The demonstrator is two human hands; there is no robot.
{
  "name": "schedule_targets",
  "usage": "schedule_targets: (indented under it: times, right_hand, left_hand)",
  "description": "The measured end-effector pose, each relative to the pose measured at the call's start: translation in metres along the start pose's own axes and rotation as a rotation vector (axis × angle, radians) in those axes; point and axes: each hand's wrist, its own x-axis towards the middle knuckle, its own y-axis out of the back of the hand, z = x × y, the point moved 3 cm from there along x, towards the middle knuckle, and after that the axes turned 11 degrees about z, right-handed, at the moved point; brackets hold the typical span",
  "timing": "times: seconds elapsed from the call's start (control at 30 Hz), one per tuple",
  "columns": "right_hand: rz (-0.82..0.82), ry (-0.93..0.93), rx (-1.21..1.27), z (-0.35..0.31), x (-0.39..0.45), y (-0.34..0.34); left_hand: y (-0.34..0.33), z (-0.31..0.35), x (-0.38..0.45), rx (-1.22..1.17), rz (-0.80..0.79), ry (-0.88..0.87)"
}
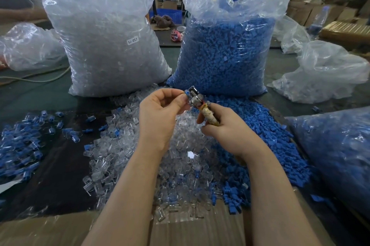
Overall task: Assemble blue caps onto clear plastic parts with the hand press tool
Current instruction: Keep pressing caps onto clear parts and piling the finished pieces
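Left hand (160,109) pinches a blue cap (186,92) at the press tool (197,99) (right hand (224,127) grips it) before two bags (112,45).

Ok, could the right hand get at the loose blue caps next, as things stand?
Probably not freely: the right hand grips the press tool, so its fingers are taken. The pile of blue caps lies open just beside it, nothing covering it.

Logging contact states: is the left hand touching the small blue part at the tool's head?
Touching. The head view shows the left hand pinching the blue part against the press tool.
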Motion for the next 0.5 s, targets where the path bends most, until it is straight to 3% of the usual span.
schedule_targets:
  times: [0.5]
  right_hand:
    - [0.04, -0.002, -0.102, 0.0007, 0.0011, -0.0036]
  left_hand:
    - [0.0034, -0.0027, 0.0024, 0.033, -0.002, 0.052]
